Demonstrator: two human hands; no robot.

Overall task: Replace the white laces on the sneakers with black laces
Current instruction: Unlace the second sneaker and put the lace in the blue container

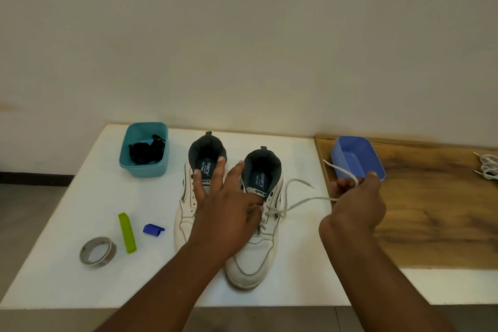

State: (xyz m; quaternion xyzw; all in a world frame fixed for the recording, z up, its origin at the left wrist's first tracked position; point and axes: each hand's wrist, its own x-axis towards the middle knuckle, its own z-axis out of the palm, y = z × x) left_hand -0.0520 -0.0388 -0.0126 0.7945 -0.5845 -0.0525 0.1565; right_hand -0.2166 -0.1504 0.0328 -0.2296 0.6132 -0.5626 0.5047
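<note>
Early stage: your right hand [355, 197] grips the white lace [301, 201], pulling it out sideways from the right sneaker [256, 259], lower eyelets still threaded. Left hand [226, 205] lies spread, fingers straight, steadying both shoes. Left sneaker [186, 213] looks unlaced already, partly hidden. Black laces [144, 149] untouched in the teal tub [129, 167] at bench [67, 264] rear; all relacing left

On the table [80, 272] two sneakers [250, 259] stand side by side at centre, with a tub [144, 167] holding laces [145, 151] at ten o'clock, a tape roll [97, 251], bar [127, 233] and clip [153, 229] at eight o'clock, and a second tub [355, 156] on a board [431, 210] at two o'clock.
</note>
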